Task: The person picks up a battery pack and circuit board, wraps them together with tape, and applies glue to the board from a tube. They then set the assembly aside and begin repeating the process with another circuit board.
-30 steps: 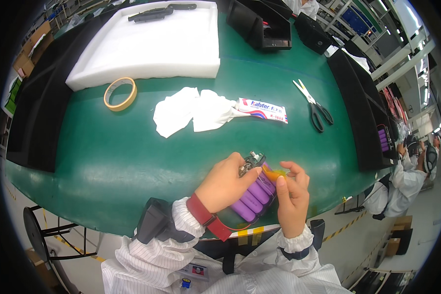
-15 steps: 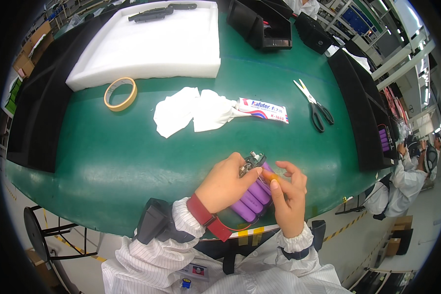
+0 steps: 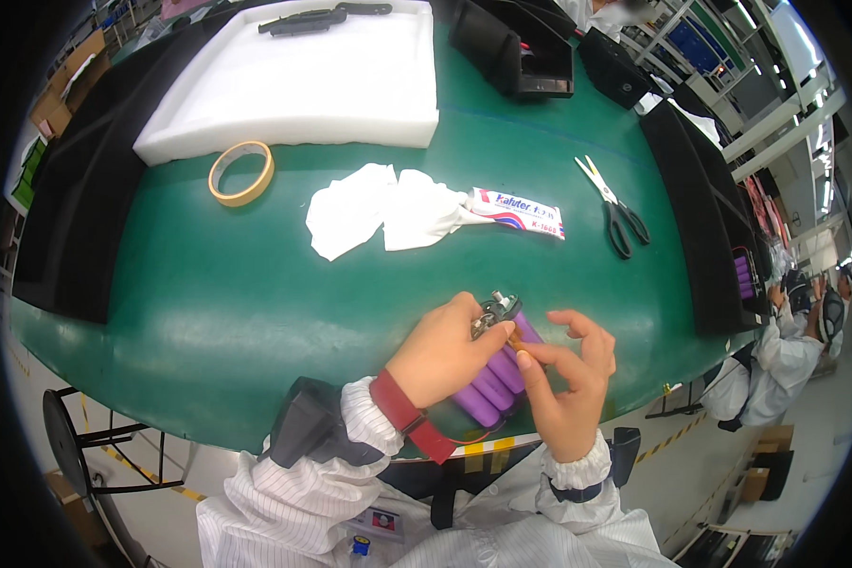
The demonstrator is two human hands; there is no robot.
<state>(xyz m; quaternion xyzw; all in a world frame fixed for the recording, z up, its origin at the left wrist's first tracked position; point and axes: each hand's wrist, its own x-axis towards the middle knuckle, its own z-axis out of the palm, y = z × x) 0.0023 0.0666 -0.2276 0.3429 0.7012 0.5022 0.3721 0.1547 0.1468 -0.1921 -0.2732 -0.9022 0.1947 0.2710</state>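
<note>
Near the front edge of the table is a battery pack (image 3: pixel 484 393) of purple cylindrical cells, with a small circuit board and a metal connector (image 3: pixel 501 299) at its far end. My left hand (image 3: pixel 435 348), in a red wrist strap, closes on the pack's far end, thumb across the top. From the right, my right hand (image 3: pixel 570 386) pinches a small amber strip (image 3: pixel 518 346) against the cells, beside my left thumb. Its other fingers are loosely curled. A thin red wire (image 3: pixel 469 441) runs from the pack's near end toward the strap.
Beyond my hands lie crumpled white cloths (image 3: pixel 352 210), a white glue tube (image 3: pixel 516 212), black-handled scissors (image 3: pixel 618 213) and a tape roll (image 3: pixel 241 174). A white foam tray (image 3: pixel 341 85) and a black bin (image 3: pixel 516 52) stand at the back. Black shelves (image 3: pixel 76 204) flank the table.
The view has shifted slightly. Both hands stay at the pack; the right fingertips have drawn closer together on the amber strip, which shows less now.
</note>
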